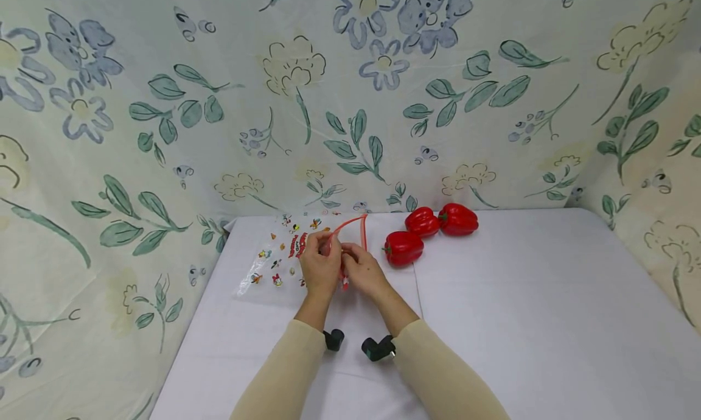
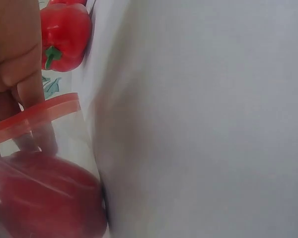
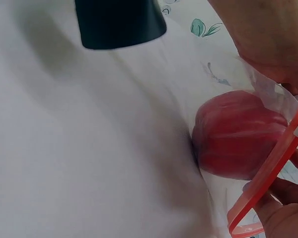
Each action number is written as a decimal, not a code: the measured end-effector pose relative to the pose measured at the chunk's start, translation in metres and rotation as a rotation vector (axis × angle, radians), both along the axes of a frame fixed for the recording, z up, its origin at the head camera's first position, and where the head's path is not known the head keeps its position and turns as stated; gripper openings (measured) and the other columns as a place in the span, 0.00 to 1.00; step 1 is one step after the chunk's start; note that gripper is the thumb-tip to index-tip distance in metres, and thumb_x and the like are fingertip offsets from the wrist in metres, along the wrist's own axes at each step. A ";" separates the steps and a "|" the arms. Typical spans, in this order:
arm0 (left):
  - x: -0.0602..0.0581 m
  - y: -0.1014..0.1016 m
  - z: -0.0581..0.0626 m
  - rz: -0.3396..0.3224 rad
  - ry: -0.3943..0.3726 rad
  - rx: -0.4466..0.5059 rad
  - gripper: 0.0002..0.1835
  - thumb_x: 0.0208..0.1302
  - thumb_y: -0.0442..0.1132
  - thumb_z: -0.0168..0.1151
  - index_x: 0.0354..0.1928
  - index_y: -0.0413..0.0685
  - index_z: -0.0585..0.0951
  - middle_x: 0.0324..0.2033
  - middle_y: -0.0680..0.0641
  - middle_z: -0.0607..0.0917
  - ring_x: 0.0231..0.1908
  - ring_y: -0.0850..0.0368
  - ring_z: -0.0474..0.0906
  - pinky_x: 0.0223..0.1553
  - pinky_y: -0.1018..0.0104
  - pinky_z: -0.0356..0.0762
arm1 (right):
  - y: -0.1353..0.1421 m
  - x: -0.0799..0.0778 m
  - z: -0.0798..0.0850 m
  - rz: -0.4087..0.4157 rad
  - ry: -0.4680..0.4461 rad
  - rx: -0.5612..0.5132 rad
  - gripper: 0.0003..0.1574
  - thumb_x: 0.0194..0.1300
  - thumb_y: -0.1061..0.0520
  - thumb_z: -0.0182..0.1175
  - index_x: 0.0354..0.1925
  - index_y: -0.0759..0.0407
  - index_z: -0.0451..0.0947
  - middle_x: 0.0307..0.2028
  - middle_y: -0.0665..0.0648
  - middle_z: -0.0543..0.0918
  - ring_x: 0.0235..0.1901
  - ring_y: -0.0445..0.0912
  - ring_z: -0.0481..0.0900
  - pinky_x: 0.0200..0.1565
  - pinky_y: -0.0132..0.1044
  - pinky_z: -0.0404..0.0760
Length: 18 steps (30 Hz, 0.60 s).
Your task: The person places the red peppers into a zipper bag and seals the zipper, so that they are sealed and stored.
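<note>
A clear zip bag (image 1: 263, 271) with cartoon prints and a red rim (image 1: 364, 231) lies spread to the left, its mouth raised and gaping. My left hand (image 1: 320, 265) grips the bag's mouth from the left. From the right, my right hand (image 1: 364, 271) holds the red rim, its thumb on the strip (image 3: 268, 178) in the right wrist view. A red bell pepper (image 3: 238, 134) sits inside the bag, just behind the mouth; the hands mostly hide it in the head view. Some fingers (image 2: 44, 136) show through the film in the left wrist view.
Three red bell peppers stand together right of the hands: a near one (image 1: 403, 248), a middle one (image 1: 422, 221) and a far one (image 1: 459, 219). White cloth (image 1: 520, 304) covers the table. A floral curtain (image 1: 350, 103) hangs behind. Black wrist cameras (image 1: 378, 349) sit below the wrists.
</note>
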<state>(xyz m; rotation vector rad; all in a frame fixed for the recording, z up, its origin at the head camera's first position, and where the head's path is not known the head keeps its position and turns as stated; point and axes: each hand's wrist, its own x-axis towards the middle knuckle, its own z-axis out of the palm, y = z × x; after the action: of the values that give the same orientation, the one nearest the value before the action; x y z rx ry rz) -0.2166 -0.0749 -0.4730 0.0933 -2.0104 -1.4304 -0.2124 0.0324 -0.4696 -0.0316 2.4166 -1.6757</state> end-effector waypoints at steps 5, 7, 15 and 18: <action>0.000 -0.002 -0.002 0.003 0.004 -0.011 0.07 0.66 0.37 0.66 0.44 0.44 0.83 0.37 0.44 0.91 0.32 0.56 0.82 0.32 0.74 0.76 | 0.006 0.002 0.003 -0.025 0.040 -0.023 0.24 0.78 0.49 0.50 0.68 0.48 0.74 0.65 0.55 0.80 0.62 0.53 0.78 0.63 0.52 0.79; 0.000 -0.002 -0.002 0.003 0.009 -0.016 0.07 0.67 0.37 0.66 0.44 0.44 0.83 0.37 0.44 0.91 0.31 0.57 0.80 0.32 0.75 0.75 | 0.009 0.004 0.004 -0.044 0.048 -0.031 0.24 0.77 0.49 0.52 0.68 0.48 0.75 0.66 0.56 0.79 0.65 0.54 0.76 0.64 0.52 0.78; 0.002 -0.003 -0.002 -0.005 0.026 -0.007 0.07 0.67 0.38 0.66 0.43 0.43 0.82 0.35 0.44 0.90 0.30 0.59 0.78 0.32 0.77 0.75 | 0.024 0.009 0.010 -0.124 0.063 -0.050 0.24 0.74 0.49 0.58 0.66 0.44 0.75 0.65 0.51 0.80 0.66 0.51 0.76 0.63 0.50 0.79; 0.002 -0.002 -0.002 -0.012 0.040 0.002 0.06 0.66 0.37 0.66 0.42 0.43 0.83 0.34 0.44 0.90 0.30 0.60 0.78 0.31 0.78 0.75 | 0.032 0.011 0.012 -0.154 0.083 -0.068 0.24 0.73 0.50 0.59 0.65 0.45 0.76 0.64 0.51 0.81 0.65 0.51 0.77 0.62 0.50 0.80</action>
<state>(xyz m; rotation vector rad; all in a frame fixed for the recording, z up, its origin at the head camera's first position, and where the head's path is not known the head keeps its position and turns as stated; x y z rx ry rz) -0.2145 -0.0773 -0.4751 0.0531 -1.9801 -1.4306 -0.2018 0.0640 -0.4573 0.0779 2.4781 -1.8577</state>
